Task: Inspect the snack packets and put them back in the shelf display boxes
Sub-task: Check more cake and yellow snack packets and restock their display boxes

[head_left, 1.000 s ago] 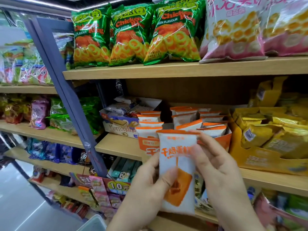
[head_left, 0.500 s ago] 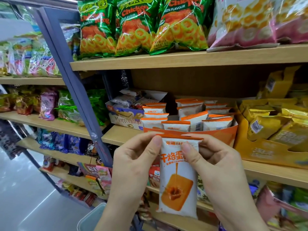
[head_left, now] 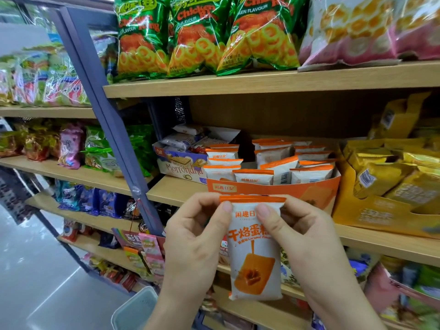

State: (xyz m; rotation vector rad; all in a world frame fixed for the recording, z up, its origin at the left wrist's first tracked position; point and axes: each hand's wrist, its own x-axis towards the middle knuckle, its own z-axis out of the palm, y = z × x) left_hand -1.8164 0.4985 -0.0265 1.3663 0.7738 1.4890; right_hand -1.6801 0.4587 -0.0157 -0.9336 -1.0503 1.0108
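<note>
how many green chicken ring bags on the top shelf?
3, side by side on the top shelf: left bag, middle bag, right bag, next to the pink bags. More may be hidden behind them.

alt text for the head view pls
A left hand and right hand pinch the top of a white-and-orange packet, held upright before an orange display box of matching packets on a wooden shelf. Green snack bags stand on the shelf above.

White-and-orange snack packet (head_left: 254,253) upright, top corners between left hand (head_left: 197,236) and right hand (head_left: 302,236).
</note>
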